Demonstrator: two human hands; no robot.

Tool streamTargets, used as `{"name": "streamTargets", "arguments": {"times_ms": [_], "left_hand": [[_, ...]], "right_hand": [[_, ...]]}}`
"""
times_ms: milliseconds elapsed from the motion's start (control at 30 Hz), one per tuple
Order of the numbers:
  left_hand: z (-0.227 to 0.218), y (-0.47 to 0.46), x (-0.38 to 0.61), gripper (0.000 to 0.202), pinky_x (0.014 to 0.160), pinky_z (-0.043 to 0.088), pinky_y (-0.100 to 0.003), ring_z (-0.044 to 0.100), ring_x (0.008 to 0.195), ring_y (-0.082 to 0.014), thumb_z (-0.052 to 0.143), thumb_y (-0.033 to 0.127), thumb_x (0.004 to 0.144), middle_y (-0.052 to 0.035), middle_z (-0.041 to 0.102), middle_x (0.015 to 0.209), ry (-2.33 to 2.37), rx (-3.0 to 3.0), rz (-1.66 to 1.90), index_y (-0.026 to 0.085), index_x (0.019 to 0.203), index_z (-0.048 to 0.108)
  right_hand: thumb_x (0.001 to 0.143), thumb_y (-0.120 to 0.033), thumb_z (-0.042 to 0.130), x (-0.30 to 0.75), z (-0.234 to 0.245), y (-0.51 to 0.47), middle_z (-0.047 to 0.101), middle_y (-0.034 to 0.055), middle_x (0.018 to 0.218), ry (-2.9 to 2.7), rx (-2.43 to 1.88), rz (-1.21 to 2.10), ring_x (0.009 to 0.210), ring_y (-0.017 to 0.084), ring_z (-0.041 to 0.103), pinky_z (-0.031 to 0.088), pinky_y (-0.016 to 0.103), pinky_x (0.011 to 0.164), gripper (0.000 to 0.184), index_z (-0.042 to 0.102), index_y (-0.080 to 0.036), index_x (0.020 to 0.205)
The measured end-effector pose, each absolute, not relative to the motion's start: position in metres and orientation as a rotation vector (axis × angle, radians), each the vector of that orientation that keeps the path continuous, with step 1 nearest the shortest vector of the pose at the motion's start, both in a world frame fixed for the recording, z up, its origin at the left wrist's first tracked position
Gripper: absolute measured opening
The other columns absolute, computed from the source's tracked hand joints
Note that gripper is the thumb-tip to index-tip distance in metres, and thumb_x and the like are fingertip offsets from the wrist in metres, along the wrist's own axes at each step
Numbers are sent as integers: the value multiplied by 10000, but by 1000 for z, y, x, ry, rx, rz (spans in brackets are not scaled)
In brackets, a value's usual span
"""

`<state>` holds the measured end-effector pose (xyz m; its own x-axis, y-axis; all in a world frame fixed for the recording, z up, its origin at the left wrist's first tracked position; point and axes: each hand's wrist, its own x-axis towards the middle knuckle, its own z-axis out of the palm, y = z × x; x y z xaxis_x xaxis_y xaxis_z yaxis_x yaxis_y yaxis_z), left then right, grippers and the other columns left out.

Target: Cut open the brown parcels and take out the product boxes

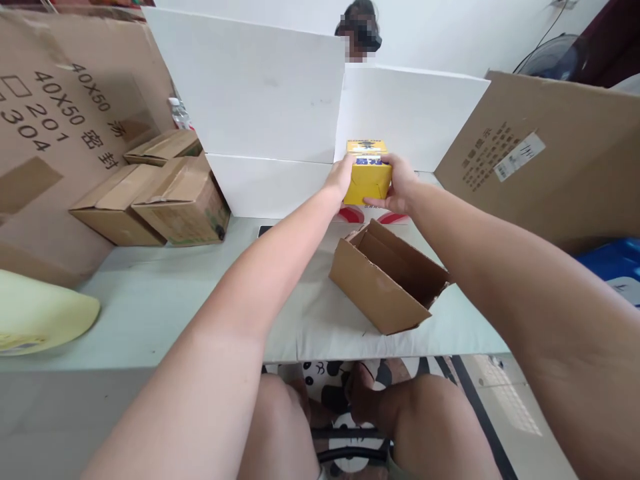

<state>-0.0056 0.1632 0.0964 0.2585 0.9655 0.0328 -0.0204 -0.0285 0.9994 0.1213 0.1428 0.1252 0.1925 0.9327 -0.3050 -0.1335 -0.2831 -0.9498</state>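
Observation:
Between my two hands is a small yellow box (pixel 371 183) with blue and white print on its top part. My left hand (pixel 342 177) grips its left side, and my right hand (pixel 403 183) clasps the right side with fingers reaching under the front. Both arms are stretched out toward the back of the table. Nearer to me, below the yellow box, an open brown cardboard box (pixel 377 290) stands at an angle on the cloth; the visible part of its inside shows bare cardboard. Behind the yellow box, a red and white printed surface (pixel 373 215) shows in part.
White panels (pixel 260 93) stand along the back. Several brown cartons (pixel 185 200) sit at the left before a large printed cardboard sheet (pixel 75 120). Another cardboard sheet (pixel 550 153) leans at right. A pale yellow object (pixel 45 313) lies at the left edge. Someone's head shows behind the panels.

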Motion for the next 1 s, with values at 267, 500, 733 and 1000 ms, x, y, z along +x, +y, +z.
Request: {"name": "streamTargets", "arguments": {"times_ms": [267, 500, 733, 1000], "left_hand": [[76, 112, -37, 545, 1194, 472, -590, 616, 1372, -377, 606, 491, 948, -110, 657, 1405, 899, 1605, 1144, 285, 1452, 599], [6, 21, -50, 363, 1285, 368, -644, 465, 1518, -397, 632, 535, 903, -133, 491, 1559, 1120, 1874, 1142, 250, 1060, 793], [-34, 10, -17, 248, 1217, 451, -569, 512, 1427, -329, 607, 463, 960, -128, 503, 1381, 1203, 1856, 1577, 236, 979, 706], [-54, 13, -3, 219, 1214, 424, -622, 524, 1400, -339, 467, 454, 1015, -130, 464, 1415, 1124, 2103, 1865, 257, 1090, 529]], "right_hand": [[880, -481, 613, 179, 119, 92, 752, 75, 1113, -861, -1237, 1207, 1052, 267, 757, 698, 403, 742, 398, 671, -250, 1199], [839, -349, 636, 289, 69, 28, 744, 84, 1083, -559, -1500, 946, 933, 226, 728, 654, 336, 668, 269, 654, -233, 1081], [842, -335, 667, 337, 2, 70, 677, 63, 1036, -336, -1707, 834, 867, 194, 692, 661, 350, 656, 275, 616, -236, 1094], [906, -342, 689, 350, -27, 144, 660, 35, 965, -372, -1786, 772, 815, 167, 673, 634, 298, 676, 199, 624, -233, 1059]]}}
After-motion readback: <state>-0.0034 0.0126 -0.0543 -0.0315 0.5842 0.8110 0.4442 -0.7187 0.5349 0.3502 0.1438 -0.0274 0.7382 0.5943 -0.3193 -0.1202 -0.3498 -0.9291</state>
